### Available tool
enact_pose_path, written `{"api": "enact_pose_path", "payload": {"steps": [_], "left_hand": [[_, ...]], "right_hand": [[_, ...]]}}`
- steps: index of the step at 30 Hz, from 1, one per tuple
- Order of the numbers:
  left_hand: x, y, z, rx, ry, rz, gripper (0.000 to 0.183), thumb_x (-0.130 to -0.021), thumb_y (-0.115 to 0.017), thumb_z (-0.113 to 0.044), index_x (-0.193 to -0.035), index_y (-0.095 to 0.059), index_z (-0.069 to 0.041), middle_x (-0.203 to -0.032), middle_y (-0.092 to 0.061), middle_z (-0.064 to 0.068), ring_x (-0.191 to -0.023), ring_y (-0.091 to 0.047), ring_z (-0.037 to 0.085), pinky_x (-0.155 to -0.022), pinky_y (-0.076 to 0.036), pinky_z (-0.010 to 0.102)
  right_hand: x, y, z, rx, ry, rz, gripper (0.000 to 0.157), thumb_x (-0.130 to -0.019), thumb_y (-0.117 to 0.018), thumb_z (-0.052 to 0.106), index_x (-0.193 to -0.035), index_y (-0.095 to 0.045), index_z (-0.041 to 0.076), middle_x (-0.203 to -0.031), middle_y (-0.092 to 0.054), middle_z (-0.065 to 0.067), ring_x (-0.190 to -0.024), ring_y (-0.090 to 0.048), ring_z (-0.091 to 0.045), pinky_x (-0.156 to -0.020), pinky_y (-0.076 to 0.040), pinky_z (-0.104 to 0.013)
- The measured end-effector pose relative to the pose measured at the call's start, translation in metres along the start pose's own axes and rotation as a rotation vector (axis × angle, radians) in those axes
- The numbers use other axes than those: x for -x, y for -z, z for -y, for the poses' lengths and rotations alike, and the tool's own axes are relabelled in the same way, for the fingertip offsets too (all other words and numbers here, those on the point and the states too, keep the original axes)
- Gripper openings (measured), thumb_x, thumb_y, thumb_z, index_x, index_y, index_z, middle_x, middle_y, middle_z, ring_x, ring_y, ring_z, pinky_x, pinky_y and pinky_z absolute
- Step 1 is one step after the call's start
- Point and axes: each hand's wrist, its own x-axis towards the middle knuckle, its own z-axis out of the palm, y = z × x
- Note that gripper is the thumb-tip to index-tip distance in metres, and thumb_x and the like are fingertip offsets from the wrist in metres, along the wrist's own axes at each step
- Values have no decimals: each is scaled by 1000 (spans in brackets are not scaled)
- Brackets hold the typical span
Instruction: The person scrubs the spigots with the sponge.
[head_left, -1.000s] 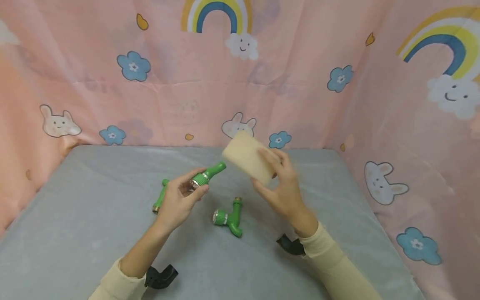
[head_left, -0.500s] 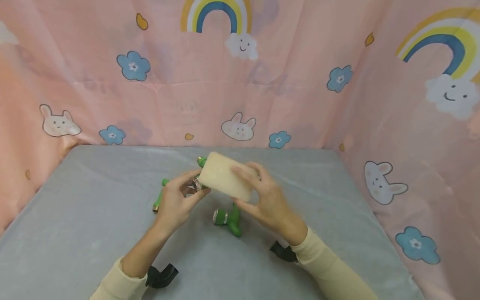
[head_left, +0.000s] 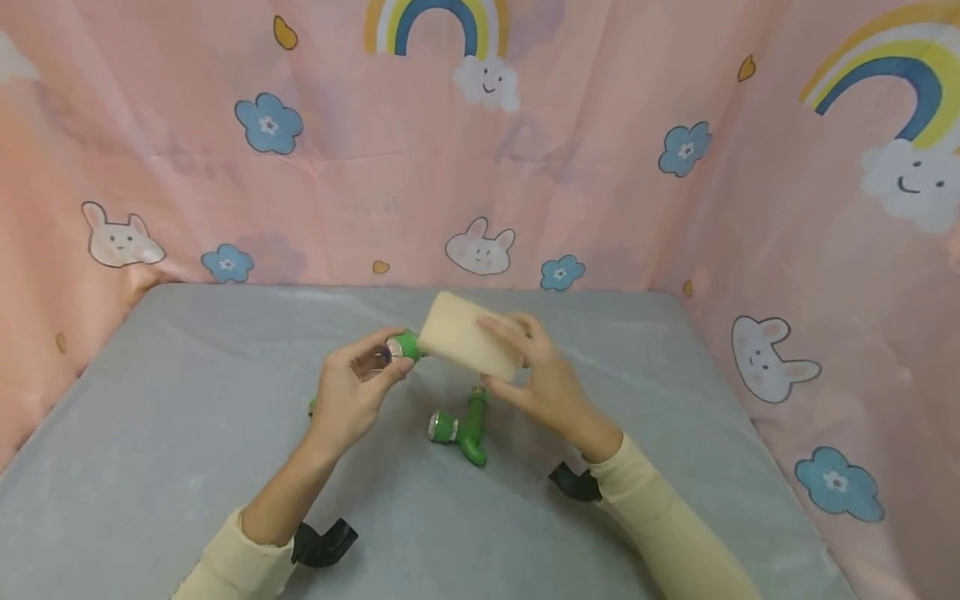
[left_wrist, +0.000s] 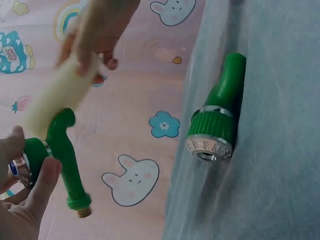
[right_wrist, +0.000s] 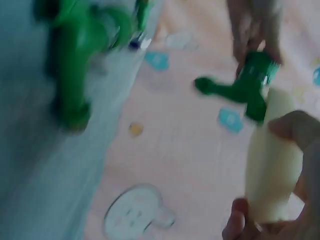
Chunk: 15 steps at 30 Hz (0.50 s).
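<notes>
My left hand (head_left: 348,404) holds a green tap (left_wrist: 70,165) up off the table, thumb and fingers round its ribbed knob. In the left wrist view its brass threaded end points down. A cream sponge (head_left: 467,335) is gripped in my right hand (head_left: 558,392), between thumb and fingers. The sponge overlaps the tap's body in the head view and hides most of it; in the right wrist view its top edge meets the tap. A second green tap (head_left: 471,429) lies on the table below the hands. Behind my left wrist a third tap (head_left: 312,406) is mostly hidden.
Grey cloth covers the table (head_left: 187,467). A pink patterned curtain (head_left: 360,192) stands along its back and sides. Black curved camera mounts (head_left: 324,543) stick out from both wrists, close above the cloth.
My right hand has brought the sponge leftward onto the held tap, then shifted it slightly up and right. The tap has turned in my left hand. The tap on the table stays put.
</notes>
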Motion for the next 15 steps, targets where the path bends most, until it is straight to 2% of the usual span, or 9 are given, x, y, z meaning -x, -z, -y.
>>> {"api": "enact_pose_path", "payload": {"steps": [2, 4, 6, 9, 11, 12, 13, 15], "left_hand": [[0, 0, -1, -35, -22, 3, 40, -89, -74, 0, -128, -66, 4, -121, -69, 24, -97, -73, 11, -80, -61, 21], [2, 0, -1, -76, -53, 26, 42, -89, -74, 3, -129, -65, 2, -128, -67, 22, -107, -71, 20, -86, -61, 23], [3, 1, -2, -104, -96, 71, 43, -89, -72, 5, -131, -64, 0, -134, -64, 21, -115, -68, 28, -92, -59, 29], [5, 2, -4, -117, -152, 123, 45, -90, -69, 8, -133, -63, -2, -141, -60, 18, -127, -62, 34, -100, -56, 37], [4, 2, -4, -94, -170, 144, 45, -90, -67, 11, -133, -62, -1, -143, -57, 18, -129, -60, 34, -102, -55, 37], [4, 2, -4, -74, -175, 152, 45, -90, -66, 13, -133, -61, 0, -143, -57, 19, -130, -60, 33, -102, -55, 36], [3, 3, -4, -53, -175, 161, 45, -90, -65, 14, -133, -60, 1, -142, -57, 20, -129, -61, 31, -101, -55, 33], [3, 3, -3, -12, -171, 184, 44, -90, -63, 16, -132, -59, 3, -141, -57, 23, -124, -63, 22, -99, -56, 27]], "right_hand": [[-2, 5, -8, 45, -96, -36, 64, -84, -78, 13, -144, -57, 16, -135, -53, -19, -92, -60, -28, -65, -49, -30], [-3, 10, -12, 11, -153, -73, 63, -84, -76, 10, -144, -57, 16, -136, -53, -17, -94, -58, -26, -66, -46, -29], [-2, 14, -10, -97, -135, -71, 64, -84, -76, 8, -145, -56, 14, -139, -52, -17, -100, -56, -27, -70, -45, -29], [-1, 13, -5, -230, -65, 24, 67, -84, -77, 10, -147, -53, 14, -140, -52, -17, -106, -54, -28, -74, -47, -31], [-3, 10, -6, -182, -58, 65, 66, -85, -76, 10, -147, -53, 14, -137, -54, -18, -104, -56, -29, -73, -48, -31], [-4, 9, -9, -120, -67, 62, 66, -84, -76, 10, -146, -54, 14, -136, -54, -19, -102, -57, -29, -72, -48, -31], [-4, 8, -13, -65, -94, 46, 65, -84, -75, 10, -146, -54, 15, -135, -54, -18, -100, -58, -28, -71, -48, -31], [-5, 10, -19, -27, -145, -20, 65, -84, -74, 6, -145, -55, 15, -136, -54, -19, -100, -58, -29, -71, -47, -30]]}}
